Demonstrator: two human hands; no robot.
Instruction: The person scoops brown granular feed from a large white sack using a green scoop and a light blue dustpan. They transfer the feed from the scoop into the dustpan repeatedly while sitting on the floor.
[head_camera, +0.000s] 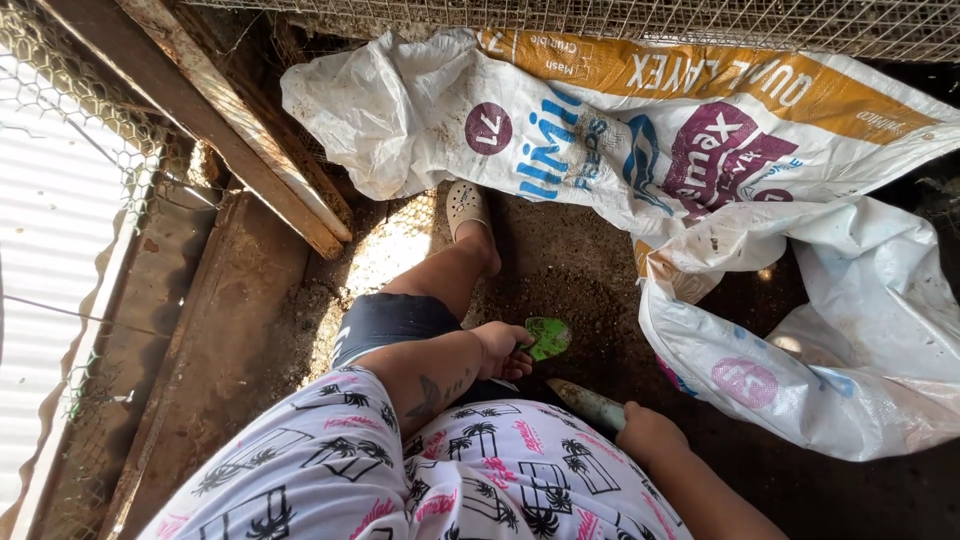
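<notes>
I look straight down at my own body and legs on a dirt floor. My left hand (503, 346) is closed around the edge of a small green scoop-like thing (548, 336), held just above the ground. My right hand (648, 434) grips the end of a pale, dirty stick-like tool handle (590, 403) that points up and to the left. The two held things sit close together, a little apart. My foot in a cream clog (467, 206) stands ahead of them.
A large white printed feed sack (620, 130) lies spread across the far side, and a second crumpled white sack (860, 340) lies at right. Wire mesh (700, 20) runs along the top. Wooden beams (250, 160) and more mesh stand at left.
</notes>
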